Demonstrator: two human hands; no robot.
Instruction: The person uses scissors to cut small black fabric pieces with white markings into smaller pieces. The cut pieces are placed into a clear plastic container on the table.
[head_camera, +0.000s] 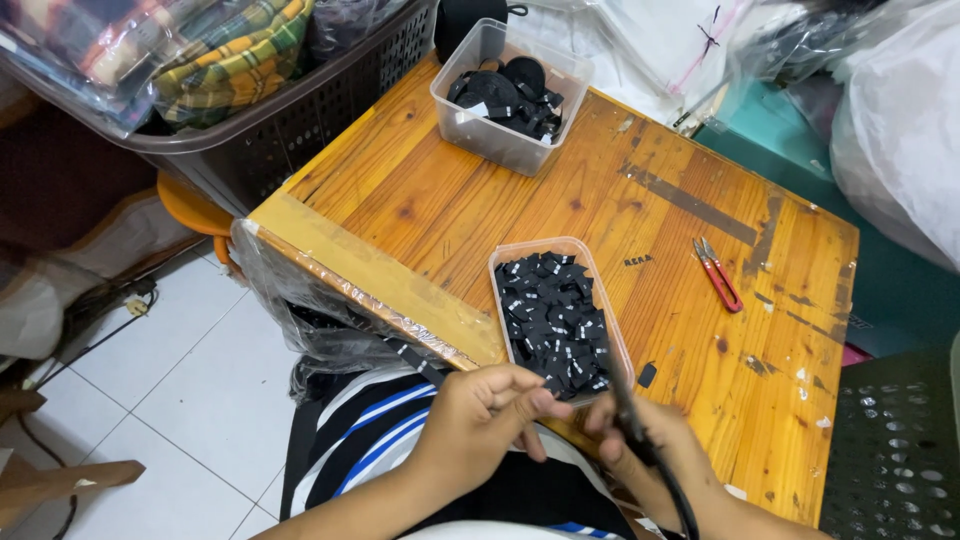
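A clear plastic tub of small black woven labels (556, 312) sits at the near edge of the orange wooden worktop (440, 200). Just below it, the left hand (480, 420) pinches a black strap (640, 440) with closed fingers; the right hand (650, 440) grips it too. Beyond the tub, a second clear tub (505, 95) holds black strap rolls; red thread snips (716, 274) lie right of it on bare wood.

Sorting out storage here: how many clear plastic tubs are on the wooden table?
2: one clear tub at the table's far edge holding black straps, and one clear tub at the near edge, by the hands, full of small black labels.
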